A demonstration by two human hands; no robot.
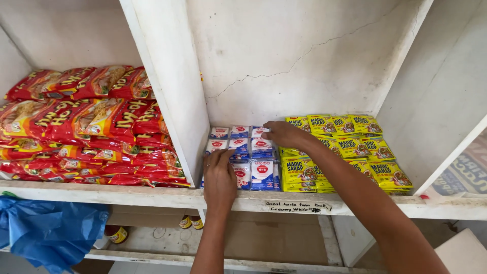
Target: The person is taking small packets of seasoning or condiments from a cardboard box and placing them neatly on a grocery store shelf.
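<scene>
Left hand [219, 178] is laid flat on white-and-blue sachets [242, 152], right hand [284, 134] pinching one beyond it, yellow packets [350, 147] just right.

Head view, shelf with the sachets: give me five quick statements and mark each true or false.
1. Both hands rest on the blue-and-white sachets. True: the left hand is at the front rows, the right hand at the back row.
2. The yellow sachets lie to the left of the blue-and-white ones. False: they lie to the right.
3. The red packets are stacked in the left compartment. True.
4. The white back wall is cracked. True.
5. A blue plastic bag sits on top of the yellow sachets. False: it hangs below the shelf at lower left.
</scene>
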